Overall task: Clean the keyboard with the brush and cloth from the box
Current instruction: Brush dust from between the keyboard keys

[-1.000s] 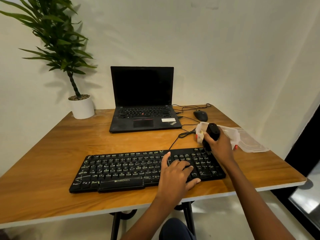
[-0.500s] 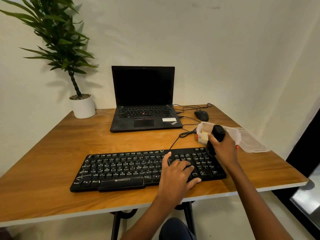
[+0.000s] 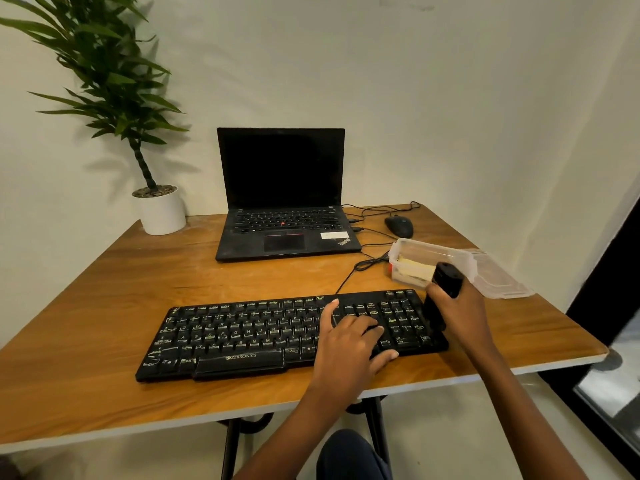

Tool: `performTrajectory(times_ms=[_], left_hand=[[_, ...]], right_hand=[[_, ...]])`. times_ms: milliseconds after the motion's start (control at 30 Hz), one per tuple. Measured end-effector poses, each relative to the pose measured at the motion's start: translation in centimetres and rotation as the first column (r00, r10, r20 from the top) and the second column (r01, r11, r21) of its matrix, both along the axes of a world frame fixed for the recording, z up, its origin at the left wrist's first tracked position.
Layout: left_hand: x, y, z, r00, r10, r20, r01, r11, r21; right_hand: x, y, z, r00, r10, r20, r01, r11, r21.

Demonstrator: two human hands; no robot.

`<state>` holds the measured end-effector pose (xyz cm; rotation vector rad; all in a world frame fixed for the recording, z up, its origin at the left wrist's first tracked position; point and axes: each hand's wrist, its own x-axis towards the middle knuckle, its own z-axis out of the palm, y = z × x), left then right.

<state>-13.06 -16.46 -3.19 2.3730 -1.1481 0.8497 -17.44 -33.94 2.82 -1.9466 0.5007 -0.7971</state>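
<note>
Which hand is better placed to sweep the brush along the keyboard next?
Right, probably. The right hand grips the brush, its lower end at the right-hand keys of the keyboard. The left hand rests on the keys, holding nothing, so it can steady the keyboard.

A single head-worn wide-angle view looks forward and down across the orange-brown wooden bench (image 3: 86, 306) toward the plain cream wall (image 3: 450, 98), close above the near edge.

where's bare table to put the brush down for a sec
Widest bare patch: the left side of the table, bordered by pot, laptop and keyboard. A narrower strip runs between laptop and keyboard. The right is crowded: cables, mouse, box and lid behind the right hand holding the brush.
</note>
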Motion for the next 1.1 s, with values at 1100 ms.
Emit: performTrajectory(times_ms=[1100], left_hand=[[-0.1, 0.1, 0.1, 1.000, 0.001, -0.018, -0.001, 1.000, -0.005]], right_hand=[[-1.5, 1.9, 0.0, 1.000, 0.012, 0.006, -0.012, 1.000, 0.021]])
